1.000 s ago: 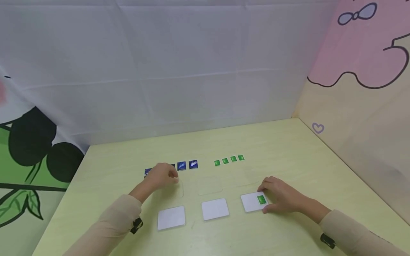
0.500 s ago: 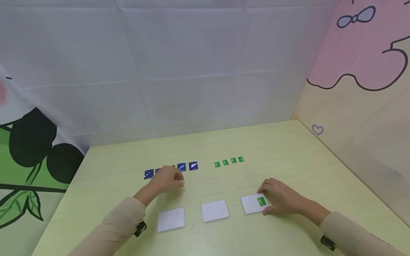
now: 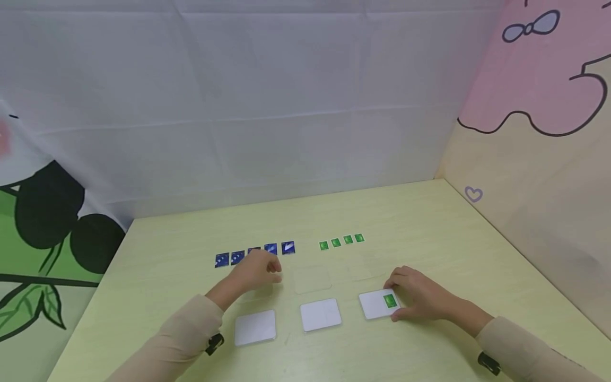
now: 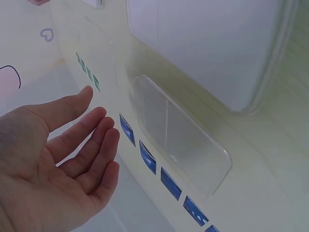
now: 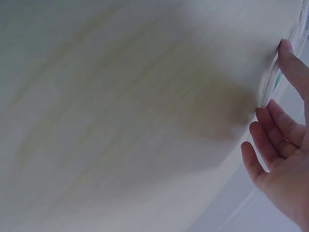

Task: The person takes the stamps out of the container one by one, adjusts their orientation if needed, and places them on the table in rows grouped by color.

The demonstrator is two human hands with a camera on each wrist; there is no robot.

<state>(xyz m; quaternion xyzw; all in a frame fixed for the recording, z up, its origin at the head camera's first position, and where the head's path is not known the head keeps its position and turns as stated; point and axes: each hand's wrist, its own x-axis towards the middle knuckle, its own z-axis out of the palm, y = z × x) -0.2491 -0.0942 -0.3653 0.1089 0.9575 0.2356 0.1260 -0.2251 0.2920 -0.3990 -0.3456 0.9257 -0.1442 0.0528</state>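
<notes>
My right hand (image 3: pixel 420 294) holds the right-hand white card (image 3: pixel 371 304) by its right end, thumb at the near edge and fingers at the far edge. A small green square (image 3: pixel 390 301) lies on that card. My left hand (image 3: pixel 258 268) hovers with loosely bent fingers and nothing in them, in front of a row of small blue picture squares (image 3: pixel 288 247), partly covering the middle one. In the left wrist view, its fingertips and thumb are apart, beside a clear plate (image 4: pixel 183 137) lying in front of the blue squares.
Two plain white cards, the middle one (image 3: pixel 321 314) and the left one (image 3: pixel 255 327), lie on the pale wooden table (image 3: pixel 334 353). Several small green squares (image 3: pixel 347 239) form a row at the back. Another clear plate (image 3: pixel 312 279) sits behind the middle card. White cloth (image 3: pixel 286 106) stands behind.
My left hand has moved right along the row of blue squares, uncovering those at the left end. The right hand stays on its card.
</notes>
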